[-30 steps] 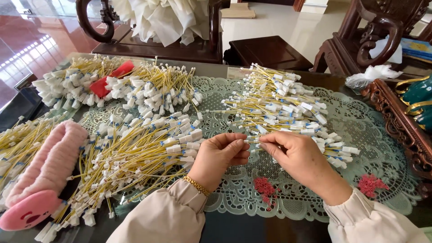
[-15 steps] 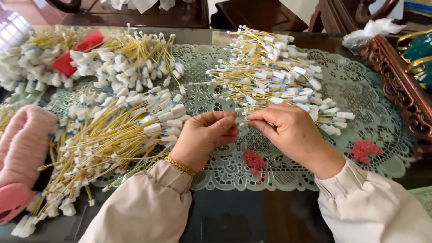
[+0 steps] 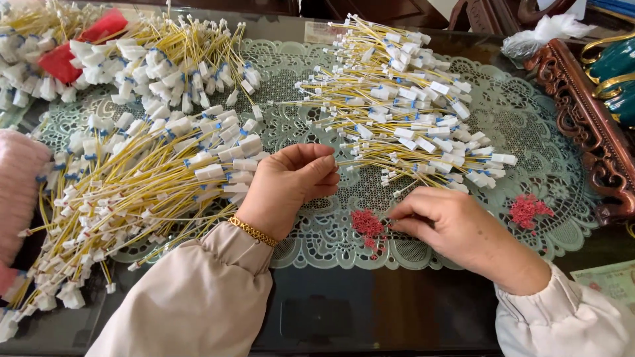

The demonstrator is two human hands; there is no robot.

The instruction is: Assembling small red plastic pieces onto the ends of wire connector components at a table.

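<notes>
Left hand (image 3: 291,188): raised above the pale green lace mat (image 3: 522,149), wrist bent, back of hand toward the camera, fingers curled inward. Grip pressed together on the end of a thin yellow wire (image 3: 370,165) leading off to the right of the fingertips into the nearest heap. Thin gold chain bracelet (image 3: 253,231) at the wrist, beige fabric sleeve (image 3: 198,297) gathered just behind it.

Right hand (image 3: 456,221): lowered onto the mat, palm down, forearm entering from the lower right in a pale cuffed sleeve (image 3: 562,317). Grip pressed together at thumb and forefinger, tips directed left, touching the edge of a small pile of tiny red beads (image 3: 368,225). Whether a bead is pinched: cannot tell.

Above both grips: fanned heap of yellow wires with white rectangular plastic connectors and blue bands (image 3: 410,112), smooth and glossy, lying on the mat. Left of the left grip: larger, denser heap of the same wire assemblies (image 3: 139,185). Further up and left: third heap (image 3: 165,59), beside a red flat item (image 3: 79,43) partly buried among connectors. Right of the right grip: second small red bead pile (image 3: 528,210). Far right: carved dark wooden frame (image 3: 582,119). Far left: pink fuzzy fabric object (image 3: 20,185). Beneath the mat: dark glossy tabletop (image 3: 370,317), reflective.
</notes>
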